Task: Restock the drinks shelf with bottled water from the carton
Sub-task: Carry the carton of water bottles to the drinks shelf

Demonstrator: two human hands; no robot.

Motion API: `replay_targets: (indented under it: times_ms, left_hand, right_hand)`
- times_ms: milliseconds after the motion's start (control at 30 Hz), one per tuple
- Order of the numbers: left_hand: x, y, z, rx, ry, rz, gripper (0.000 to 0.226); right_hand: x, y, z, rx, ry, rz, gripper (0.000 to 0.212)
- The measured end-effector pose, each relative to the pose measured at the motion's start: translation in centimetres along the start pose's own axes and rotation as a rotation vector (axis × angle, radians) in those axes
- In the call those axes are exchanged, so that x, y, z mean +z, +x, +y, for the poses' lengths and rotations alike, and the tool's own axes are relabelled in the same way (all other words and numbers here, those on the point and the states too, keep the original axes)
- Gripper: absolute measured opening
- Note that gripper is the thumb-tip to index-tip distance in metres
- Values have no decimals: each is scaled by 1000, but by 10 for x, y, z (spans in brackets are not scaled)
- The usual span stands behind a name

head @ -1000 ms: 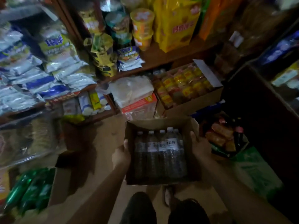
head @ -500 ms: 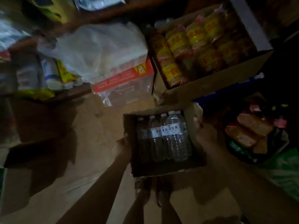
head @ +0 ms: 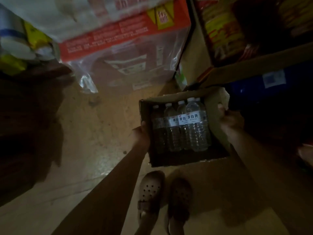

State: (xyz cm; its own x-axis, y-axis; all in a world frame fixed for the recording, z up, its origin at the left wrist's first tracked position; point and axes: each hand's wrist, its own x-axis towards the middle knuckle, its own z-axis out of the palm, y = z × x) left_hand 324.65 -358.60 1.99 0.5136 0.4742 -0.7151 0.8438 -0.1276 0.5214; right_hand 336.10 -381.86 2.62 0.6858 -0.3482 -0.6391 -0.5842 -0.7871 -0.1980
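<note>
An open brown cardboard carton [head: 188,161] is held low over the floor, right of centre. Inside it lie several clear water bottles [head: 196,128] with white caps and white labels, side by side. My left hand [head: 141,135] grips the carton's left wall, thumb over the rim. My right hand [head: 230,119] grips the right wall near a torn flap. The drinks shelf is out of the frame.
A plastic-wrapped pack with an orange-red band [head: 125,48] stands on the floor ahead. At the upper right an open carton of yellow-labelled bottles [head: 225,34] sits above a blue box [head: 271,83]. Packets [head: 22,48] lie upper left. My feet in perforated clogs [head: 150,192] stand below.
The view has tilted down towards the floor and come closer to it; the shelves have left the frame. The carton has sunk lower, both hands still gripping its sides.
</note>
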Motion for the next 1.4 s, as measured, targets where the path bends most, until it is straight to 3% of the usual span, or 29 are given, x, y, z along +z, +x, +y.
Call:
replay_targets:
  times_ms: [200,333,467,567,733,867,967,1067,1233,1400]
  left_hand:
    - [9,8,-5,62,52,-44,49]
    - [2,-3,8,-19,57,-163,41]
    - [-12,-34,34,-33,244,-274,49]
    - [-35,-65,50,-51,294,-331,39]
    - [-90,-114,86,1,283,-327,31]
    - [-146,-154,119,73,211,-127,43]
    - [-200,-200,148,179,154,42,36]
    - [-267,-257,174,295,252,226,31]
    - [-398,-380,178,312,281,456,47]
    - [-517,-502,158,292,324,709,54]
  right_hand:
    - [16,39,8,-35,-125,49,68]
    - [6,32,0,13,74,-127,41]
    - [-18,-8,-6,115,232,-115,53]
    - [-38,-45,-10,133,323,-176,58]
    - [-81,-121,-57,-185,284,-245,38]
    - [-128,-194,-111,-500,179,-229,36]
    - [-162,-254,-145,-689,87,-197,36]
    - [-203,-323,-183,-924,-42,-122,40]
    - [-263,-465,-247,-1219,-145,-120,36]
    - [-279,-611,-308,-1512,-162,-132,38]
